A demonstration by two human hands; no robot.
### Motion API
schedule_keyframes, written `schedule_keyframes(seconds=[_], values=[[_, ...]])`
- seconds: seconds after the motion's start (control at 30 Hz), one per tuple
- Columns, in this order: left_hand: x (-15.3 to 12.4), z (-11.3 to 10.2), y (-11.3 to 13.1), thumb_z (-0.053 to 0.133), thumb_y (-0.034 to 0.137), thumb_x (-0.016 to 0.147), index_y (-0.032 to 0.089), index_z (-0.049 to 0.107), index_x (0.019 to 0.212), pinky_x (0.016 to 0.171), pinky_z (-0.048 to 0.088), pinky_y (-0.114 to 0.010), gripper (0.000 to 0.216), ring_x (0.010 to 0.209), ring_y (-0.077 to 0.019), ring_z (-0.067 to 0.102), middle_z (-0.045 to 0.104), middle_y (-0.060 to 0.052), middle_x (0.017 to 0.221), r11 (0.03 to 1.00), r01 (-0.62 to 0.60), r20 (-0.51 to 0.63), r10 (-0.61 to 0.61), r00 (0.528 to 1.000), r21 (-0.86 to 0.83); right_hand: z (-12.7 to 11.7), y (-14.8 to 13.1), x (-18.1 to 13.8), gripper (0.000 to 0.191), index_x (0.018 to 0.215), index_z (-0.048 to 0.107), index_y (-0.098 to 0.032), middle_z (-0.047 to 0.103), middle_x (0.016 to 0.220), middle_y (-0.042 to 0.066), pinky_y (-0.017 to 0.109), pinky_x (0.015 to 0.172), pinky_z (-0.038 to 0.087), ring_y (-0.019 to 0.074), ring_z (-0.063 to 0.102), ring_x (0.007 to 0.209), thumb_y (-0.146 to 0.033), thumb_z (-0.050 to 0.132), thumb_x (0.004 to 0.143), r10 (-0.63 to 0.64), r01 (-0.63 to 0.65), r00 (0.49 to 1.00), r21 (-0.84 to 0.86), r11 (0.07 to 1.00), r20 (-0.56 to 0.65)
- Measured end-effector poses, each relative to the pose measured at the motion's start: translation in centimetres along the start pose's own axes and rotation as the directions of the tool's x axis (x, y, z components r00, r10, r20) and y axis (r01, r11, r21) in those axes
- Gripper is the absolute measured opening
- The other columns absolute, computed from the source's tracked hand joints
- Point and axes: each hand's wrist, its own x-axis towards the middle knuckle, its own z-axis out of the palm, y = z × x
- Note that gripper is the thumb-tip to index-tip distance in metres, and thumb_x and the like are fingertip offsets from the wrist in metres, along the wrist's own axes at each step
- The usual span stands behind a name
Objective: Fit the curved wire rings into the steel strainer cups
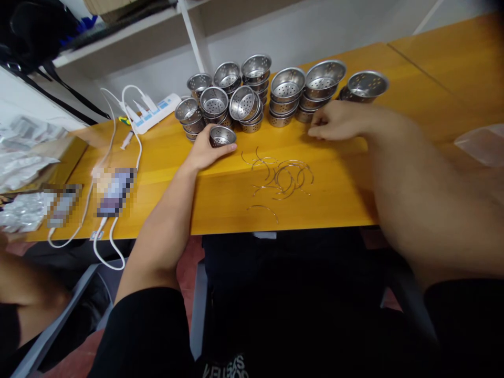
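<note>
The step in hand appears to be steadying one cup while the other hand works beside the stacks. The left hand point(202, 152) is closed around a small, round, silver metal cup with a perforated base point(222, 137), thumb along its near side. The cup sits at the front of a cluster of stacked, perforated silver metal cups point(214, 100), over the yellow wood-grain counter point(224, 210). The right hand point(340, 121) has its fingers curled in and the fingertips together, just in front of the right-hand stack of silver cups point(325, 79); whether it pinches anything thin, I cannot tell.

Between the hands and nearer the body lies a loose tangle of thin, curved metal wires point(289, 176), with one single curved wire point(263, 206) near the front edge. The next move seems to call for a level grip on the cup and a fine fingertip pinch for any wire.

The stacks stand close together behind both hands, so pushing backward risks knocking their rims. More room lies toward the body, over the wires, and to the right, as far as a clear plastic bag point(482, 144). To the left, a white charging cable point(139, 144) limits sideways travel.
</note>
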Motion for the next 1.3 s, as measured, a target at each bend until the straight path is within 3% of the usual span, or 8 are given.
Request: schedule_keyframes(seconds=[0.33,0.5,0.6,0.7,0.87,1.03,1.17,1.3], values=[[0.0,0.3,0.3,0.111,0.110,0.063,0.027,0.078,0.147,0.138,0.069,-0.072,0.123,0.139,-0.0422,0.088,0.090,-0.017,0.146,0.992,-0.119,-0.007,0.119,0.993,0.036,0.0,-0.2,-0.1,0.025,0.099,0.082,-0.014,0.087,0.104,0.016,0.042,0.082,0.052,0.0240,0.070,0.086,-0.019,0.074,0.122,0.045,-0.046,0.998,-0.038,0.998,-0.035],[0.4,0.4,-0.8,0.108,0.110,0.071,0.028,0.073,0.161,0.140,0.067,-0.075,0.127,0.149,-0.0441,0.086,0.086,-0.017,0.158,0.959,-0.269,0.011,0.269,0.963,0.090,0.8,-1.4,-0.4,0.013,0.104,0.078,-0.018,0.087,0.110,0.014,0.044,0.090,0.053,0.0253,0.070,0.092,-0.010,0.080,0.113,-0.176,0.182,0.978,0.042,0.982,-0.107],[0.4,0.4,-1.0,0.109,0.106,0.075,0.028,0.073,0.162,0.133,0.072,-0.073,0.122,0.144,-0.0427,0.088,0.086,-0.017,0.155,0.951,-0.291,0.005,0.292,0.956,0.108,2.0,-2.6,-0.6,0.022,0.101,0.073,-0.024,0.083,0.104,0.010,0.045,0.093,0.056,0.0247,0.069,0.092,-0.003,0.075,0.108,-0.328,0.363,0.931,0.302,0.882,-0.162],[0.4,0.3,-1.0,0.113,0.103,0.073,0.028,0.075,0.159,0.130,0.074,-0.070,0.120,0.139,-0.0410,0.089,0.087,-0.015,0.150,0.947,-0.301,-0.017,0.305,0.952,0.114,3.8,-4.0,-0.5,0.019,0.099,0.071,-0.029,0.073,0.089,0.004,0.043,0.081,0.049,0.0235,0.062,0.082,-0.013,0.079,0.107,-0.415,0.486,0.874,0.508,0.711,-0.254],[0.8,0.9,-1.5,0.114,0.104,0.071,0.028,0.075,0.153,0.132,0.072,-0.072,0.118,0.134,-0.0391,0.088,0.087,-0.012,0.142,0.944,-0.319,-0.089,0.326,0.941,0.086,6.2,-6.3,-0.5,0.030,0.098,0.063,-0.032,0.072,0.080,0.000,0.040,0.070,0.045,0.0230,0.061,0.071,-0.024,0.091,0.093,-0.461,0.546,0.826,0.664,0.511,-0.324],[1.2,2.5,-2.7,0.110,0.103,0.078,0.035,0.061,0.172,0.138,0.069,-0.068,0.125,0.148,-0.0403,0.084,0.079,-0.012,0.159,0.927,-0.369,-0.066,0.373,0.925,0.063,7.0,-7.2,-0.3,0.026,0.101,0.071,-0.032,0.071,0.085,0.002,0.043,0.067,0.054,0.0233,0.063,0.071,-0.038,0.096,0.105,-0.403,0.640,0.769,0.610,0.468,-0.497],[1.4,4.0,-3.4,0.095,0.101,0.099,0.041,0.046,0.185,0.143,0.066,-0.064,0.116,0.163,-0.0403,0.078,0.070,-0.014,0.173,0.907,-0.421,-0.028,0.421,0.907,0.018,6.9,-6.9,0.1,0.033,0.108,0.072,-0.033,0.078,0.092,0.004,0.044,0.069,0.065,0.0231,0.070,0.071,-0.046,0.102,0.106,-0.382,0.629,0.775,0.666,0.401,-0.503],[1.2,4.4,-2.9,0.096,0.102,0.097,0.039,0.052,0.179,0.141,0.067,-0.064,0.112,0.158,-0.0394,0.080,0.073,-0.014,0.166,0.911,-0.412,-0.042,0.412,0.910,0.005,6.9,-6.7,0.4,0.035,0.107,0.077,-0.033,0.071,0.081,0.000,0.041,0.060,0.057,0.0211,0.061,0.063,-0.053,0.105,0.106,-0.374,0.676,0.737,0.606,0.420,-0.563]])
